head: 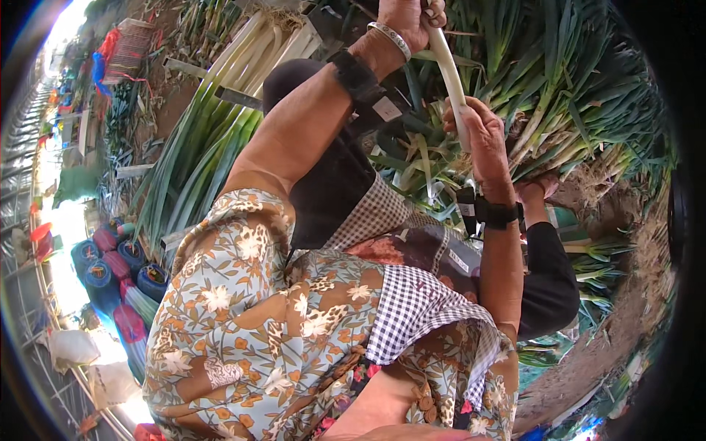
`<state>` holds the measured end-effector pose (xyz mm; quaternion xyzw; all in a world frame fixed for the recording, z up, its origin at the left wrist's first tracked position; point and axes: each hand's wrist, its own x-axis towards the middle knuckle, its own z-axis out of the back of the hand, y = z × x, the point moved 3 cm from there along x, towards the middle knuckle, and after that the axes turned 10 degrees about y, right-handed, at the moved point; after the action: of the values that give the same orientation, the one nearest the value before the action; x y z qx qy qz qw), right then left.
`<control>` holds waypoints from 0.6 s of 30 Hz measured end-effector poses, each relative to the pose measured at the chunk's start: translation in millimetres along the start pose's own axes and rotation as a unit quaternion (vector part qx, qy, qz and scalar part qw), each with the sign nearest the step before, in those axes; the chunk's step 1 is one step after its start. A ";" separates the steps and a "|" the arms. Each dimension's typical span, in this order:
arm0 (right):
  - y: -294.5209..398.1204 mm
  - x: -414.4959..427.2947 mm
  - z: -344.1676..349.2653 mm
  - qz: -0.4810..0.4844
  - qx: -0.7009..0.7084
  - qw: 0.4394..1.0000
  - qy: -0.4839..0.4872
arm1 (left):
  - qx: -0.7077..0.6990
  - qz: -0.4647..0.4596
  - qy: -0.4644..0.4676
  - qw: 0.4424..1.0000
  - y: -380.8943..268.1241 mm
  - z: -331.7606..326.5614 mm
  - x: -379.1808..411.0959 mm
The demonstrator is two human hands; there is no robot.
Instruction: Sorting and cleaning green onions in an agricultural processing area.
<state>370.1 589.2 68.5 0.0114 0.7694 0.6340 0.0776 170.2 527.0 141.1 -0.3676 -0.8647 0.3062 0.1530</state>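
Observation:
A long white stalk of a large green onion (449,71) slants between my two hands at the top of the view. My left hand (405,25), with a bracelet on its wrist, closes around its upper part near the picture's edge. Lower down, my right hand (482,129) grips the stalk close to its bottom end, thumb along the side. Beneath my hands lie loose leaves and peeled scraps (422,160). To the right is a big heap of green onions (573,93) with roots and soil on them. Black straps circle both wrists.
On the left, a bundle of onions with clean white stalks (270,49) rests on a metal rack (240,98). Beyond are a spool of twine (129,49) and rolls of blue and pink material (102,275). My bent legs flank the scraps, and more onions (593,273) lie at right.

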 end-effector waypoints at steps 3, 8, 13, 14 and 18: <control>6.0 -4.5 -7.1 0.051 -0.038 0.998 0.002 | 0.012 0.003 -0.007 1.000 -3.8 -2.6 -3.0; 11.1 -8.0 -8.7 0.015 0.077 0.997 -0.005 | 0.009 0.007 -0.027 1.000 -10.1 -6.7 -6.7; 6.4 -17.8 -6.5 0.032 0.043 0.998 0.025 | 0.010 0.010 -0.026 1.000 -12.5 -8.0 -9.6; 1.4 -22.9 -4.0 0.016 0.050 0.998 0.035 | 0.007 0.012 -0.032 0.999 -12.7 -8.7 -10.3; 9.6 -21.2 1.3 0.080 0.029 0.993 0.083 | -0.021 0.018 -0.039 0.999 -8.6 -10.4 -5.9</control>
<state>390.4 589.9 79.9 0.0225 0.7877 0.6145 -0.0382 174.6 522.4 154.4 -0.3745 -0.8694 0.3047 0.1056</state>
